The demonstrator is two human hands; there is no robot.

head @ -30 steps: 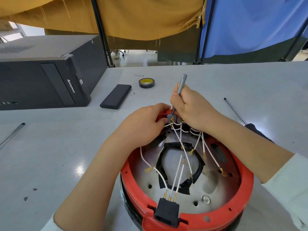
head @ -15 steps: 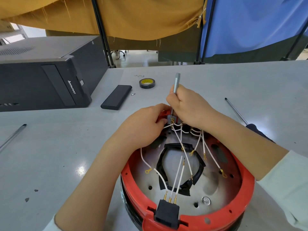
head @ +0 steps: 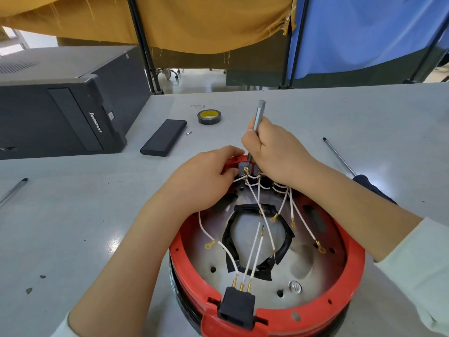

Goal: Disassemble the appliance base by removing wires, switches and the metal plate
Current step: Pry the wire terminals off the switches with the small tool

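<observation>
The round red appliance base (head: pixel 349 288) lies open side up on the table near me. Inside is a metal plate (head: pixel 306 266) with a black taped ring (head: pixel 286 242) and several white wires (head: pixel 255 249) ending in brass lugs. A black socket block (head: pixel 237 306) sits in the near rim. My left hand (head: pixel 201 181) grips the far rim beside the grey switches (head: pixel 243 167). My right hand (head: pixel 277 152) holds a slim grey screwdriver (head: pixel 258 115) upright, its tip down at the switches.
A black computer tower (head: pixel 63 113) stands at the left. A black flat case (head: pixel 164 137), a small bit (head: pixel 188 133) and a roll of tape (head: pixel 209 116) lie behind the base. A long screwdriver (head: pixel 340 159) lies at right, a pen (head: pixel 13 190) at left.
My right hand with the grey screwdriver shifted slightly left and stands more upright over the switches. My left hand stays on the far rim.
</observation>
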